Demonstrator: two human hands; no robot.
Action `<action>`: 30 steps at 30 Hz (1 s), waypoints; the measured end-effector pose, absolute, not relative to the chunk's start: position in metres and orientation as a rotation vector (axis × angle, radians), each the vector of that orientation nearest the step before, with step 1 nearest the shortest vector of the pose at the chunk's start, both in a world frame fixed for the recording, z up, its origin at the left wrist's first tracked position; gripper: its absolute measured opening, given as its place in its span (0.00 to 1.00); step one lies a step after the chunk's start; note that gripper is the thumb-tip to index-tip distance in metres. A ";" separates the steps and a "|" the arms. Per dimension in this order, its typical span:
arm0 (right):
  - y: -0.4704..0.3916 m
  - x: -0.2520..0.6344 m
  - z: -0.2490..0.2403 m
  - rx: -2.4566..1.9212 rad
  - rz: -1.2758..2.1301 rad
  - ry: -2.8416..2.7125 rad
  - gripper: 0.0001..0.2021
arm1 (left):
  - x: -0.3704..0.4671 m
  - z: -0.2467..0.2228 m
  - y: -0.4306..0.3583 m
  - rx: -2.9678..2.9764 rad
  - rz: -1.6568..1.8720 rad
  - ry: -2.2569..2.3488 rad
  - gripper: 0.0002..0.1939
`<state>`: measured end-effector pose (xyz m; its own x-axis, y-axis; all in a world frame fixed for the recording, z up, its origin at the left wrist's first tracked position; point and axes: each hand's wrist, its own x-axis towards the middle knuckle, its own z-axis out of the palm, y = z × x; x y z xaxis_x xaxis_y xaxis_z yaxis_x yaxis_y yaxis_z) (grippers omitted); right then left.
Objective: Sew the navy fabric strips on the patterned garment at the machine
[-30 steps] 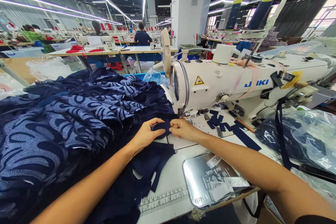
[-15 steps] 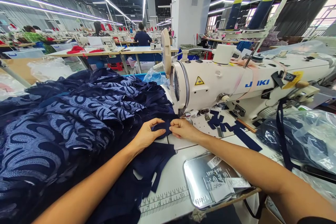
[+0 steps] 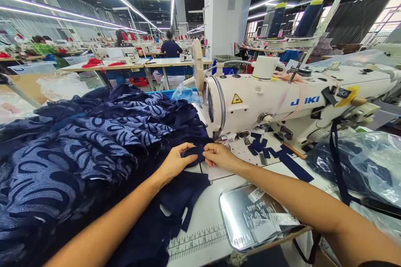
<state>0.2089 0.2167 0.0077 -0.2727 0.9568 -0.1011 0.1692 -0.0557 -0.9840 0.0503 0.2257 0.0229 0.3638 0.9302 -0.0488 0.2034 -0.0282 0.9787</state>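
Navy fabric [image 3: 193, 151] lies at the front of a white sewing machine [image 3: 247, 102], just below its needle area. My left hand [image 3: 178, 159] pinches this fabric between thumb and fingers. Close to its right, my right hand [image 3: 217, 156] grips the fabric's edge with fingertips pressed together. A large heap of navy lace garments [image 3: 78, 150] with light blue pattern fills the left side and runs up to the machine head. Small navy fabric pieces [image 3: 258, 144] lie on the machine bed to the right of my right hand.
A metal tray [image 3: 230, 212] with labels sits at the table's front edge, near printed ruler marks [image 3: 200, 242]. Clear plastic bags [image 3: 369, 162] with dark contents lie at the right. Thread cones [image 3: 308, 18] stand above the machine. Other people work at tables farther back.
The camera view has tilted up slightly. Both hands keep almost the same place and hold on the fabric.
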 end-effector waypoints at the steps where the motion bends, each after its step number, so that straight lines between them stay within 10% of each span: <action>1: 0.216 0.209 0.008 -1.238 1.401 -1.504 0.08 | 0.050 0.023 0.226 1.505 0.813 1.074 0.15; 16: 0.221 0.204 0.015 -1.203 1.421 -1.699 0.09 | 0.056 0.029 0.230 1.599 0.782 1.249 0.20; 30: 0.147 0.326 0.026 -2.351 -0.173 -2.040 0.15 | 0.061 0.031 0.219 1.642 0.814 1.289 0.12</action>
<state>0.3258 0.1466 0.0258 0.1373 0.9855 0.0997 0.9882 -0.1432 0.0542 0.0606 0.2187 0.0312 0.2494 0.9682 -0.0195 0.3986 -0.0843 0.9132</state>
